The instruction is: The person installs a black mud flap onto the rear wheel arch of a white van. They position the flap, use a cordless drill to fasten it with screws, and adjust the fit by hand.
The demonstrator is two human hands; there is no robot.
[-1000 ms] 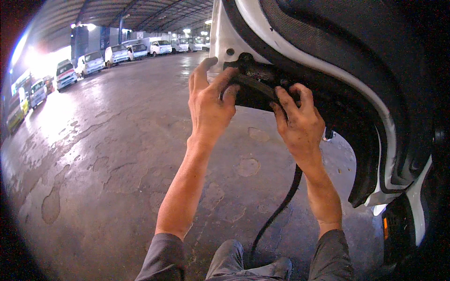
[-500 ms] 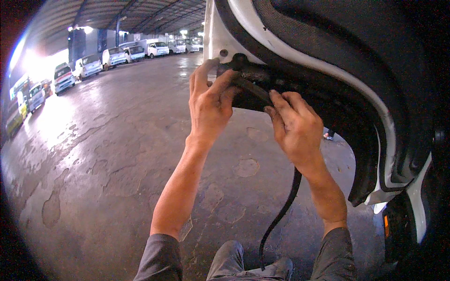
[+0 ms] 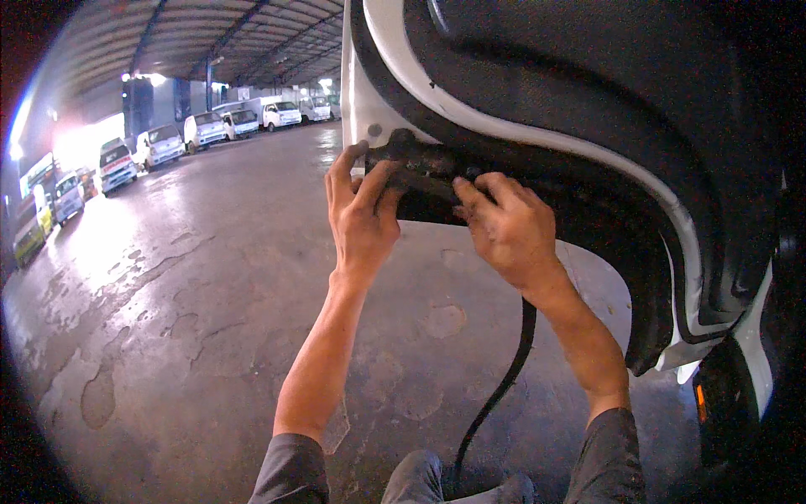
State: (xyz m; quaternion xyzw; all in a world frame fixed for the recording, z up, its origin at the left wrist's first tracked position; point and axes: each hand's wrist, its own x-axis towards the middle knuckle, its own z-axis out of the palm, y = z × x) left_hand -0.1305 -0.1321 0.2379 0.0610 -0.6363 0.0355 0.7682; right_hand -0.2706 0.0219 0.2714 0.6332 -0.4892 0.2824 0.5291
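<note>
The stained grey concrete floor (image 3: 210, 336) is stretching open to your left and below, leaving your forearms room. The white metal vehicle door with black textured lining (image 3: 571, 101) is filling the upper right, its dark lower edge sloping down rightward. A long, black, flexible strip (image 3: 520, 357) is lying along that edge and drooping floorward below your right hand (image 3: 516, 231), which is pinching it; your left hand (image 3: 363, 220) is pinching it beside the door's left corner.
</note>
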